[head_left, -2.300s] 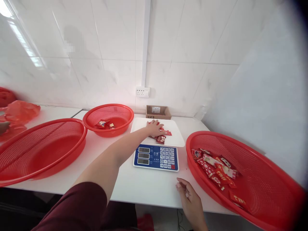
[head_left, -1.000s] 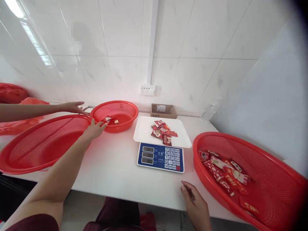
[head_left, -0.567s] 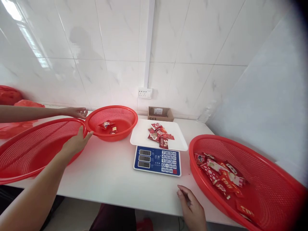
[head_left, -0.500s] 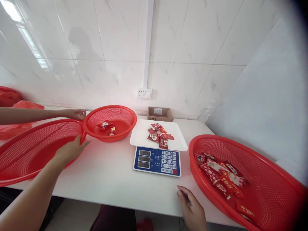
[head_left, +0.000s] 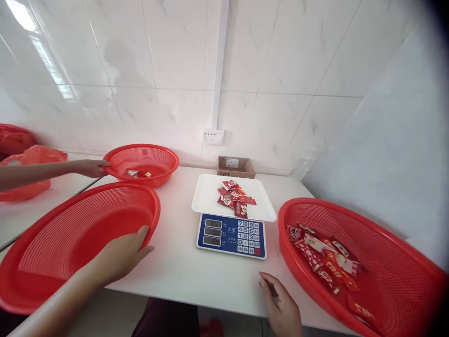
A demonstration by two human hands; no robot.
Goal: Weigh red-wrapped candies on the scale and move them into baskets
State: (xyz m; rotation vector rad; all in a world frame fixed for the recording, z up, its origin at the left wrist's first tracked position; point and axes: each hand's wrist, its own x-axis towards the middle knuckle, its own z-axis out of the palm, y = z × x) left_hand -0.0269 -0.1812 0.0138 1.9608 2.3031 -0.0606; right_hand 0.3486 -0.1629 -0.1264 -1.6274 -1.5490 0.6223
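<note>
My left hand [head_left: 122, 255] grips the near right rim of a large empty red mesh basket [head_left: 70, 229] at the table's front left. At the front edge of the table rests my right hand [head_left: 280, 304], fingers curled, with nothing visible in it. Between them stands a blue-faced weighing scale [head_left: 231, 232]; its white tray [head_left: 206, 194] carries a small pile of red snack packets [head_left: 236, 197]. A second large red basket [head_left: 386, 252] on the right holds several red packets [head_left: 324, 262].
Another person's hand [head_left: 89, 167] holds the left rim of a smaller red basket [head_left: 157, 161] at the back, with a few packets inside. A cardboard box [head_left: 235, 166] sits against the tiled wall under a socket [head_left: 213, 136]. Red plastic bags [head_left: 31, 157] lie far left.
My left hand left the scale tray, reached the small basket, then took the large basket's rim and drew it nearer and rightward. The other person's hand pulled the small basket back and left.
</note>
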